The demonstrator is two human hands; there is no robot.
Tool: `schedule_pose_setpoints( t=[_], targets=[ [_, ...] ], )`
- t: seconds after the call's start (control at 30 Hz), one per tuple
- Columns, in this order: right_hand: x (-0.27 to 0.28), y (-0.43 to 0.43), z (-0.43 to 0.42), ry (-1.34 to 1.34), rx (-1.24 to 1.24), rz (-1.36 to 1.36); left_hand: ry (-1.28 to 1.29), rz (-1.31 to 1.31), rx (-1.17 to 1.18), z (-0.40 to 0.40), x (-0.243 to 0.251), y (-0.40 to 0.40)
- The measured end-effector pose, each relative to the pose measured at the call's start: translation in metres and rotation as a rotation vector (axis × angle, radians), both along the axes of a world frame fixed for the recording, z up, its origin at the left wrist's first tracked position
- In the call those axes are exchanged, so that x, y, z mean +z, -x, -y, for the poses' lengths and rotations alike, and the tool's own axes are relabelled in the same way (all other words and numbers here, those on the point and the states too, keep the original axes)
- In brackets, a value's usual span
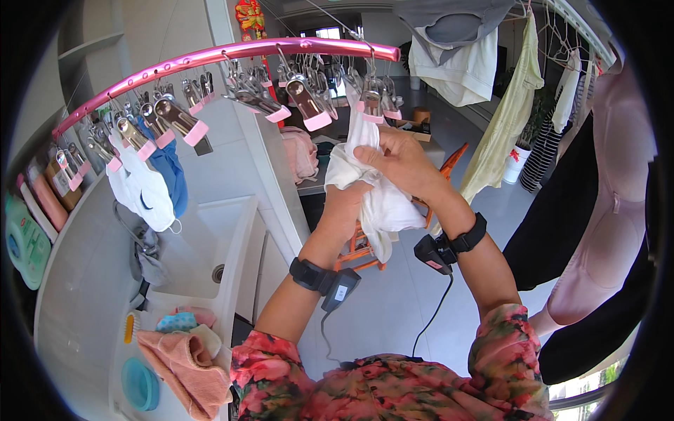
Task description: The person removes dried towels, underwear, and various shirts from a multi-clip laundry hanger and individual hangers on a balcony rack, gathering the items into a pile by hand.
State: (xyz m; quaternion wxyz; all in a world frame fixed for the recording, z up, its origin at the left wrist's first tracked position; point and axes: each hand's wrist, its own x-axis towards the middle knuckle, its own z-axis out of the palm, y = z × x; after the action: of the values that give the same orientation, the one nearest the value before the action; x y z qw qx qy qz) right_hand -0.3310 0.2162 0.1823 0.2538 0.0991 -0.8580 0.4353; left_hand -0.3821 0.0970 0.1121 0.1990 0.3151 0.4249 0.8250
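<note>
A bunched white cloth [389, 202] hangs from a metal clip with pink tips [372, 100] near the right end of a pink metal hanger bar [226, 54]. Just below that clip, my right hand [403, 158] pinches the cloth between thumb and fingers. Lower and to the left, my left hand [342, 208] is in the folds of the same cloth, its fingers hidden by fabric. Further left on the bar, clips hold a white face mask [145, 184] and a blue cloth [169, 168]. Several other clips hang without cloth.
At left is a white sink [197, 247]; below it lie an orange towel [184, 368], a yellow brush [130, 327] and a blue bowl [140, 384]. Hanging laundry, including a yellow-green garment [497, 116] and a pink bra [605, 237], lines the right. An orange chair [363, 252] stands beyond my hands.
</note>
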Motion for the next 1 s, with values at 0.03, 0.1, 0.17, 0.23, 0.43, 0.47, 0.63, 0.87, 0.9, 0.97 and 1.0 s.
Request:
schedule_pose_setpoints(
  t=[0.03,0.1,0.17,0.23,0.43,0.47,0.63,0.87,0.9,0.97,1.0],
  targets=[
    [0.004,-0.003,-0.001,-0.001,-0.004,0.000,-0.046,0.086,-0.038,0.001,-0.004,0.002],
    [0.020,-0.010,-0.004,0.230,-0.001,-0.170,-0.077,0.026,-0.018,0.003,-0.008,0.004],
    [0.028,-0.003,-0.017,0.245,-0.001,-0.253,0.052,-0.013,0.151,0.002,-0.013,0.003],
    [0.040,0.000,-0.011,0.140,0.083,-0.274,0.148,-0.094,0.240,0.005,-0.011,-0.007],
    [0.066,-0.010,0.028,-0.117,-0.233,-0.302,0.383,-1.141,0.818,0.002,-0.027,-0.003],
    [0.070,-0.013,0.028,-0.136,-0.259,-0.291,0.342,-1.172,0.830,0.000,-0.027,-0.003],
    [0.076,-0.012,0.031,-0.202,-0.260,-0.348,0.342,-1.016,0.757,0.011,-0.031,0.005],
    [0.082,-0.014,0.004,0.230,0.179,-0.234,0.225,-0.250,0.421,0.034,-0.034,-0.001],
    [0.080,-0.013,-0.002,0.232,0.180,-0.232,0.262,-0.159,0.325,0.039,-0.028,-0.006],
    [0.077,-0.002,-0.017,0.323,0.060,-0.394,0.159,-0.132,0.342,0.039,-0.032,-0.009],
    [0.074,0.006,-0.028,0.274,-0.038,-0.419,0.170,-0.135,0.315,0.036,-0.037,-0.006]
  ],
)
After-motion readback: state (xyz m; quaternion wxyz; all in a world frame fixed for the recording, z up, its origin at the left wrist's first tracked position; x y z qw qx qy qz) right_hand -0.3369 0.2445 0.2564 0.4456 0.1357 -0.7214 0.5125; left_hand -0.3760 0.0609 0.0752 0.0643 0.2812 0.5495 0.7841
